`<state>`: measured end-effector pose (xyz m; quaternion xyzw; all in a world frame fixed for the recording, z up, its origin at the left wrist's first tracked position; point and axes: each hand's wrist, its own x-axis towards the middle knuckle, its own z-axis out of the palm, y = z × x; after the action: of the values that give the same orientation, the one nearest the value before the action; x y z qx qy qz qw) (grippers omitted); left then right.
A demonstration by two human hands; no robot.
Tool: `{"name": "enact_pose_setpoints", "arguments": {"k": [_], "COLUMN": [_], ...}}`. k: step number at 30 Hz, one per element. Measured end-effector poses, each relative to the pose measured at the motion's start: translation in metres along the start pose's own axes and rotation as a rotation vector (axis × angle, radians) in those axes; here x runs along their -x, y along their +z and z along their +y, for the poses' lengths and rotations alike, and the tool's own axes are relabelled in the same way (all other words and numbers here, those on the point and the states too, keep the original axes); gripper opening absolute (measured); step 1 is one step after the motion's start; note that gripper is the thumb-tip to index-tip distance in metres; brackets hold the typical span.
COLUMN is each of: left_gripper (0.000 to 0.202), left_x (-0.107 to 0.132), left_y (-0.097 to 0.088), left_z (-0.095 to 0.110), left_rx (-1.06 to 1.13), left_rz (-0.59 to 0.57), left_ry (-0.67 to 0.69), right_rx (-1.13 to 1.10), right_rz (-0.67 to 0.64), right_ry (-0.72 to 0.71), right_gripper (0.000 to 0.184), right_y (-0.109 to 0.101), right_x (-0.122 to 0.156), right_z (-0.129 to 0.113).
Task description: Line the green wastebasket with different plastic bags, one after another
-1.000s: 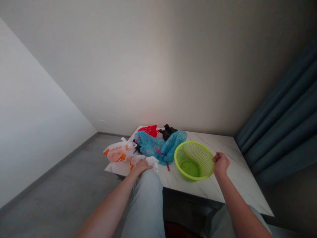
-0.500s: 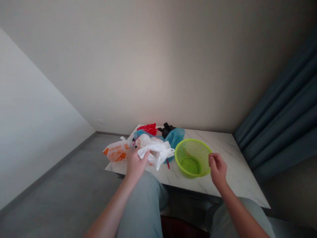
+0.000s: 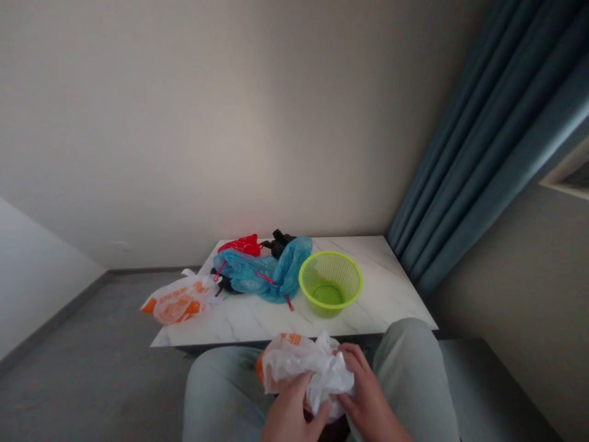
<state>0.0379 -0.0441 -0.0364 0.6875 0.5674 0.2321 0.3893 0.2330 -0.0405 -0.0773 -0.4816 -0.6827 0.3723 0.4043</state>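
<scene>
The left hand (image 3: 294, 412) and right hand (image 3: 369, 396) are down over the lap, both closed, fingers (image 3: 356, 362) wrapped around a crumpled white plastic bag with orange print (image 3: 307, 368). The bag is gripped between the two hands, bunched up and off the surface, with its orange-printed part showing on top toward the left. Pale grey-green trousers (image 3: 416, 368) are right under and beside the hands, with one knee on each side of the fingers.

Just ahead of the fingers is the front edge of a white marble-look surface (image 3: 381, 301). Farther ahead of the fingers and slightly left, a blue plastic bag (image 3: 260, 276) lies scrunched up, with thin red handles or ties on it. A lime-green plastic mesh basket (image 3: 322, 271) sits upright just to its right, ahead of the fingers. Behind the blue bag, a red plastic bag (image 3: 240, 246) and a black plastic bag (image 3: 278, 244) lie near the far edge, next to each other. Well left of the fingers, another white and orange plastic bag (image 3: 177, 301) lies at the surface's left edge. Beyond the surface are a beige wall (image 3: 193, 129), a grey floor (image 3: 92, 319) to the left and dark teal curtains (image 3: 469, 153) to the right.
</scene>
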Motion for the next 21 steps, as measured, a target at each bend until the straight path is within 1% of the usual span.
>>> {"name": "enact_pose_setpoints", "arguments": {"k": [1,3,4,5,6,7,8,10,11,12,14,18,20,21], "left_gripper": [0.03,0.035,0.041,0.05,0.06,0.067,0.072,0.076,0.076,0.074,0.064,0.032,0.026,0.028], "left_x": [0.002,0.003,0.002,0.001,0.0,-0.001,-0.002,-0.004,-0.005,-0.005,-0.006,-0.01,-0.012,-0.012], "left_y": [-0.004,-0.011,-0.014,-0.016,-0.016,-0.015,-0.014,-0.009,-0.008,-0.006,-0.006,-0.008,-0.006,-0.005], "left_z": [-0.001,0.001,0.005,0.009,0.015,0.021,0.027,0.037,0.041,0.045,0.048,0.044,0.037,0.032], "left_rx": [-0.02,-0.057,-0.073,-0.087,-0.094,-0.093,-0.088,-0.089,-0.098,-0.115,-0.166,-0.217,-0.174,-0.148], "left_rz": [0.011,0.097,0.142,0.163,0.144,0.087,0.01,-0.13,-0.164,-0.174,-0.148,0.005,0.077,0.107], "left_ry": [-0.015,0.005,0.048,0.106,0.17,0.229,0.274,0.318,0.319,0.311,0.277,0.188,0.184,0.196], "right_rx": [0.016,0.049,0.055,0.052,0.039,0.018,-0.007,-0.049,-0.059,-0.061,-0.037,0.028,0.038,0.045], "right_rz": [0.02,0.05,0.059,0.065,0.068,0.068,0.067,0.062,0.061,0.059,0.052,-0.038,-0.082,-0.086], "right_ry": [0.043,0.093,0.094,0.081,0.057,0.03,0.007,-0.022,-0.023,-0.018,0.011,0.086,0.081,0.073], "right_gripper": [0.062,0.066,0.068,0.068,0.066,0.062,0.056,0.044,0.039,0.037,0.029,0.008,0.003,0.002], "right_y": [-0.002,-0.006,-0.007,-0.007,-0.007,-0.007,-0.007,-0.008,-0.01,-0.013,-0.021,-0.039,-0.048,-0.053], "right_x": [0.006,0.013,0.015,0.016,0.016,0.015,0.014,0.012,0.011,0.011,0.012,0.014,0.014,0.013], "right_z": [0.004,0.008,0.007,0.003,-0.002,-0.008,-0.015,-0.027,-0.032,-0.035,-0.04,-0.048,-0.055,-0.058]}}
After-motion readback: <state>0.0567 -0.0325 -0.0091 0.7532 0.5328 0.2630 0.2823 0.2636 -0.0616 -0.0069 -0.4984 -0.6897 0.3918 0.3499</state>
